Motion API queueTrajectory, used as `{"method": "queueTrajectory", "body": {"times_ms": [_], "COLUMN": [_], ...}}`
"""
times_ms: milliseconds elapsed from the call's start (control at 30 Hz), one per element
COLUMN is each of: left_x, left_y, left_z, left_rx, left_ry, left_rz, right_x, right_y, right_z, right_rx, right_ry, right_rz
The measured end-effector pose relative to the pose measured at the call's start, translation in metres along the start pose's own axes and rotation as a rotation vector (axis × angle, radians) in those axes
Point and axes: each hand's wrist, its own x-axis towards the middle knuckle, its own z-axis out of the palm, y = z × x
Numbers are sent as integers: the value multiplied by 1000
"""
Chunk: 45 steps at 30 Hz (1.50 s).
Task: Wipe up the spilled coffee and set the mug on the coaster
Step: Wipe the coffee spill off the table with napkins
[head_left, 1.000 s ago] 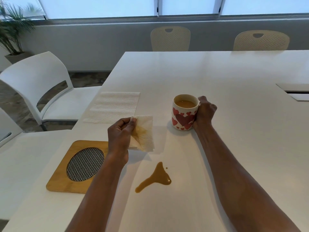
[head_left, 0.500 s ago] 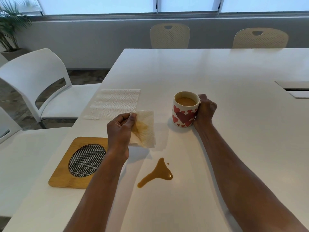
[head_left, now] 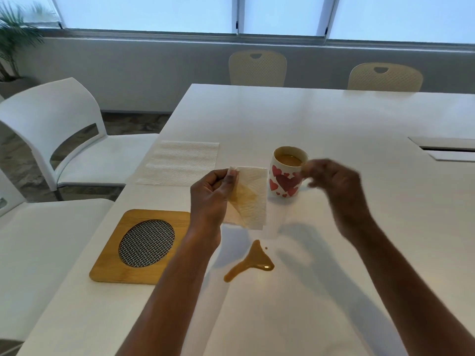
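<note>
While the left hand (head_left: pixel 209 199) pinches a folded, coffee-stained paper towel (head_left: pixel 250 199) between thumb and fingertips, holding it up off the table (head_left: pixel 347 140), the right hand (head_left: pixel 339 191) hangs blurred in the air just right of the mug (head_left: pixel 286 173) — fingers loosely spread, closed on nothing. That mug, white with red hearts and coffee inside, stands upright on the table, apart from the wooden coaster (head_left: pixel 144 246) with its woven round insert, which sits near the table's left edge. Nearer the camera, between the forearms, lies the spilled coffee (head_left: pixel 250 263) — a brown puddle with a thin tail trailing left and a tiny drop beside it. A clean flat paper towel (head_left: pixel 180 163) rests beyond the coaster. Out past the glossy white tabletop: a white chair (head_left: pixel 59 124) on the left, two cream chairs (head_left: pixel 257 69) at the far end, a cable hatch (head_left: pixel 447 150) on the right, a potted plant (head_left: pixel 15 39) in the corner, bright windows (head_left: pixel 277 14) above a grey wall.
</note>
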Motion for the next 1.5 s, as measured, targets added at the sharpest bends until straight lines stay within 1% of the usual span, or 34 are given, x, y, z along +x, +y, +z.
{"method": "queueTrajectory", "body": {"times_ms": [33,67,100,133,200,300,367,433,467,533,600,633,700,733,767,800,833,900,1033,1100,1167,1233,1267,1367,1400,1433,1500], "left_x": [-3,-6,-9,-12,-18,-25,-25,-21,-19,-18,-18,-17,-12,-10,-8,-7,-7,-10,-28,-37,-45,-49,-49,-50,-49,-50,-51], "left_y": [1,1,0,-1,-3,-5,-6,-6,-6,-4,-1,0,1,2,3,5,7,12,9,2,-5,-11,-13,-17,-19,-20,-23], "left_z": [2,4,5,7,9,6,-1,-10,-15,-22,-25,-26,-28,-30,-34,-37,-41,-48,-60,-65,-66,-66,-67,-68,-68,-67,-66], "left_rx": [-8,-20,-33,-36,-15,17,94,180,184,125,87,84,117,141,159,172,180,203,297,396,497,577,612,728,770,811,888], "left_ry": [-17,-39,-60,-79,-119,-236,-318,-340,-346,-391,-438,-422,-288,-195,-110,-44,1,47,53,8,-56,-92,-105,-180,-207,-235,-291], "left_rz": [-8,-15,-26,-38,-56,-26,63,154,165,119,78,74,81,85,94,110,125,148,199,216,216,224,230,273,296,321,369], "right_x": [-17,-31,-41,-49,-60,-64,-64,-62,-62,-63,-65,-67,-73,-76,-81,-86,-91,-104,-126,-132,-137,-138,-136,-132,-131,-130,-132], "right_y": [-5,-7,-7,-8,-9,-10,-11,-12,-13,-17,-18,-18,-18,-16,-12,-5,2,14,25,23,22,20,17,9,7,5,4], "right_z": [8,15,22,29,39,48,46,40,37,34,35,37,40,40,40,40,42,47,52,51,49,45,45,48,51,55,61], "right_rx": [-5,0,19,54,132,135,111,92,93,97,43,-11,-195,-340,-489,-613,-702,-799,-895,-927,-982,-998,-983,-924,-913,-914,-937], "right_ry": [-140,-244,-302,-315,-239,-68,5,25,9,-17,37,85,195,226,220,177,111,-24,-267,-427,-548,-611,-610,-513,-510,-549,-712], "right_rz": [68,142,197,229,246,227,212,192,173,119,36,-15,-176,-308,-445,-558,-621,-635,-571,-455,-351,-279,-266,-299,-300,-287,-223]}}
